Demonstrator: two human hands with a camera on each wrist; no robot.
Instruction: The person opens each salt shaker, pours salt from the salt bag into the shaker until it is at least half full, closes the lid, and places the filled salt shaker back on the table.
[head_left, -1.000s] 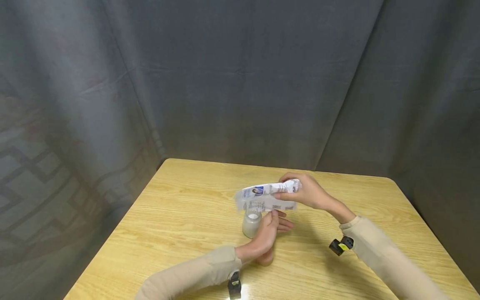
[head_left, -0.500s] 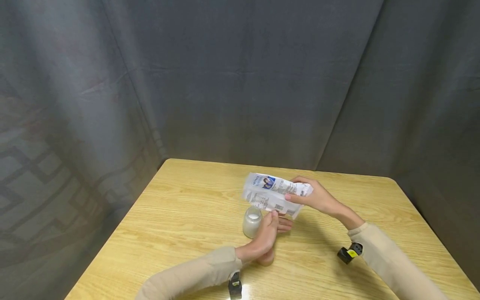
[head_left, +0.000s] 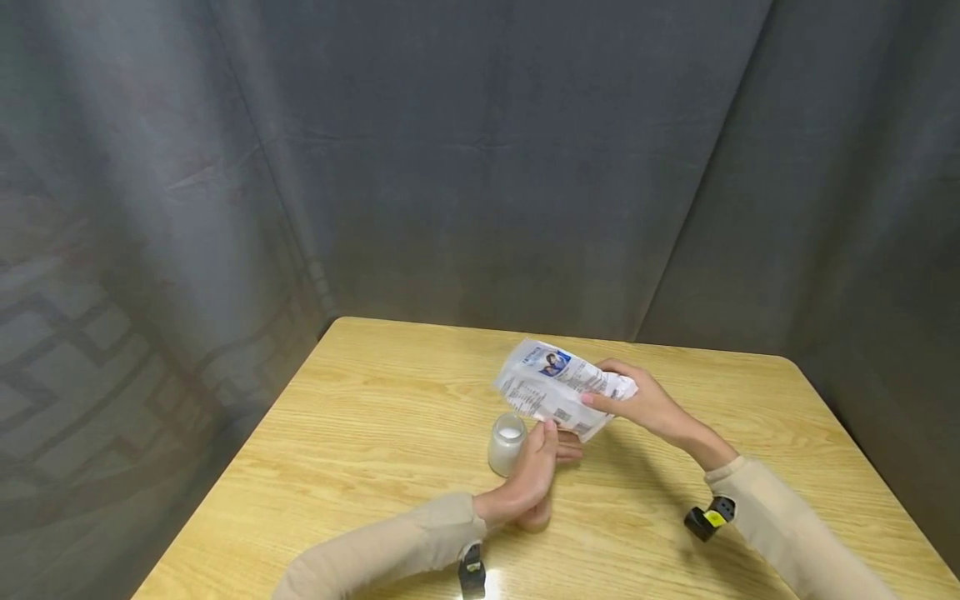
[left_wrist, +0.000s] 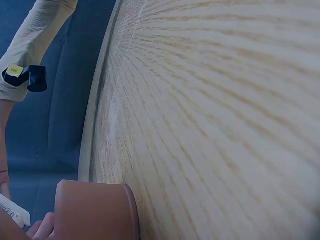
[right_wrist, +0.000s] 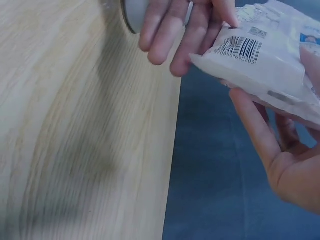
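My right hand (head_left: 647,407) grips the right end of a soft white printed plastic bag (head_left: 528,392), thumb on top and fingers round the far side. The bag tilts up to the left, above and behind a small glass jar (head_left: 504,454) with white contents. My left hand (head_left: 534,462) lies on edge beside the jar, fingers extended and its thumb tip at the bag's lower edge. In the right wrist view, the barcode end of the bag (right_wrist: 250,50) overlaps the left fingers (right_wrist: 172,37). A brown, round, lid-like thing (left_wrist: 95,212) stands on the table under my left wrist.
The light wooden table (head_left: 360,400) has its far edge close to grey curtains (head_left: 480,167) at the back and sides. Wrist cameras (head_left: 702,523) hang from both beige sleeves.
My right hand has moved right and a little toward me with the bag, whose printed face has turned upward. The bag's left end has swung clear of the jar mouth. My left hand has stayed still.
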